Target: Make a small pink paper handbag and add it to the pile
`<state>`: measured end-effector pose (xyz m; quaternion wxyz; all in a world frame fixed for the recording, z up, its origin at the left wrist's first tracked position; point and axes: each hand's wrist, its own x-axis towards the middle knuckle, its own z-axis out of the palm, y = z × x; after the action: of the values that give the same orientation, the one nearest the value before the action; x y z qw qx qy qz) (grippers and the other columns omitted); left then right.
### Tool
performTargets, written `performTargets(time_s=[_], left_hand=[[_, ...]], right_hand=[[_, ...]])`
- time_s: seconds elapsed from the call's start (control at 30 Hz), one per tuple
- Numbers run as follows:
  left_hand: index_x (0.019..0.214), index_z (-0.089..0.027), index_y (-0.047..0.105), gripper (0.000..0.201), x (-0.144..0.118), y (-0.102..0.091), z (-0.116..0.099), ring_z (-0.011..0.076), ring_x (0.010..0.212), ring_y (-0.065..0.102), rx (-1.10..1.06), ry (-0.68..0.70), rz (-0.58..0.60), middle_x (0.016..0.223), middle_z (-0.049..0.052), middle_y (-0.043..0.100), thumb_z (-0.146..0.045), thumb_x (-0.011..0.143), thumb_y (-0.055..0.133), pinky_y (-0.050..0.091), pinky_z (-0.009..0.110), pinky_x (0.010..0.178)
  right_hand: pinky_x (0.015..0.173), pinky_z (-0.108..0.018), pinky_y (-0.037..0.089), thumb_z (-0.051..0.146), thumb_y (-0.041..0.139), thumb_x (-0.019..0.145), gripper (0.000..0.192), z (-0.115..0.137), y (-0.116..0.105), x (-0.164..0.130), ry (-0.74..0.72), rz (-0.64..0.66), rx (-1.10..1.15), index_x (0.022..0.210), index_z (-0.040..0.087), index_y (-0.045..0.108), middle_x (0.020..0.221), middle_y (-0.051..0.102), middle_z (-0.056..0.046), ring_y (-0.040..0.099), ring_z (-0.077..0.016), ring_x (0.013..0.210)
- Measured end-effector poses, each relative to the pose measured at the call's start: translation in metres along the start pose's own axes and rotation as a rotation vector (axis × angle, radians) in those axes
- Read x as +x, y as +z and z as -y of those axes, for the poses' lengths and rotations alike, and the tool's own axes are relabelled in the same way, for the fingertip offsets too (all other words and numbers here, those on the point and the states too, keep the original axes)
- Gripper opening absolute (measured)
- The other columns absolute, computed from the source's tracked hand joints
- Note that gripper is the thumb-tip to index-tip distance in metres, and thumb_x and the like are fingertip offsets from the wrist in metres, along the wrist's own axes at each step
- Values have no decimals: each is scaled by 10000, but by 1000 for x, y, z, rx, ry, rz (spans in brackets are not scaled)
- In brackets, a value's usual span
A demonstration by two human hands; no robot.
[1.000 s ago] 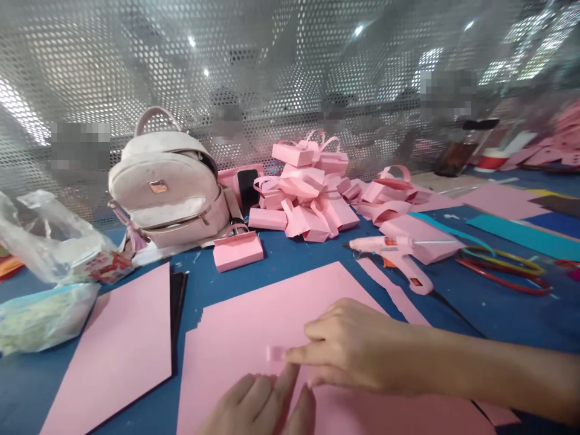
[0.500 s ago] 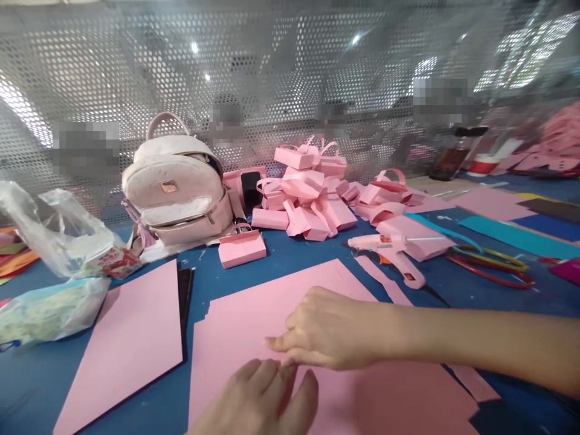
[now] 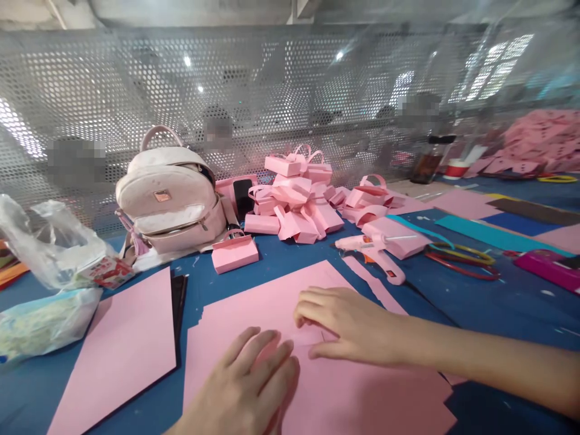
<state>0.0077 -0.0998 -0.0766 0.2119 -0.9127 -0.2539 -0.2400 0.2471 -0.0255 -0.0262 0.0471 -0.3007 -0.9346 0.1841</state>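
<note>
Both of my hands rest on a stack of pink paper sheets [image 3: 254, 302] lying on the blue table [image 3: 498, 302]. My left hand [image 3: 247, 386] lies flat on the near part of the stack, fingers spread. My right hand [image 3: 348, 323] reaches in from the right and presses down on the sheet, fingers curled over a small pink piece or fold [image 3: 304, 336] between thumb and fingers. Whether it grips that piece is unclear.
Another pink sheet [image 3: 122, 356] lies to the left over dark sheets. Behind stand a pale backpack [image 3: 170, 199], a pile of pink paper boxes [image 3: 294, 202], one small pink box [image 3: 234, 252], a glue gun [image 3: 378, 254], plastic bags [image 3: 45, 284] and coloured paper [image 3: 498, 232].
My left hand slid forward and now lies flat on the sheets. My right hand dropped from pinching a small pink piece at its fingertips to pressing on the sheet. The view tilted up.
</note>
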Motion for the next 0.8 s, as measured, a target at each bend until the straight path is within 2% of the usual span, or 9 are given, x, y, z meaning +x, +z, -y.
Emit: performTargets(time_s=[0.07,0.2,0.37,0.57,0.67,0.8], left_hand=[[1185,-139,703,322,-2,2,1,262,1096,675,11,28,26,1204,33,744,-179,990,449,548,395,917],[1261,-146,675,347,-4,5,0,254,1042,718,24,26,28,1234,40,735,-205,1014,438,595,359,812],[1220,-159,691,352,-3,1,-2,222,959,763,62,44,14,1180,47,759,-179,1035,393,624,315,767],[1087,-126,720,382,2,-5,1,200,952,772,16,21,5,1058,41,795,-87,1012,347,644,278,752],[1054,-129,727,377,3,-2,1,202,942,775,15,19,-13,1055,39,795,-53,1000,361,651,286,740],[1057,-119,728,364,-1,4,0,206,946,773,35,23,-25,1094,44,785,-36,995,379,653,295,749]], right_hand=[[725,-281,416,259,786,829,198,1,2,-1,40,3,35,940,193,637,946,654,-11,618,-193,862],[713,-266,406,179,745,837,132,-4,3,2,43,10,79,893,197,627,908,637,-3,605,-182,838],[731,-265,414,124,684,867,88,-8,-2,4,11,13,110,861,198,636,891,624,-3,603,-180,843],[774,-252,433,9,578,884,222,-18,-4,-2,-87,1,215,824,205,662,884,606,-2,593,-161,873],[818,-263,449,-42,477,874,343,-24,-4,-14,-120,-25,273,864,221,697,961,627,-23,596,-162,927],[892,-306,475,95,417,977,349,-31,-10,-45,-28,-94,316,1022,267,718,1105,644,-55,624,-185,1029]])
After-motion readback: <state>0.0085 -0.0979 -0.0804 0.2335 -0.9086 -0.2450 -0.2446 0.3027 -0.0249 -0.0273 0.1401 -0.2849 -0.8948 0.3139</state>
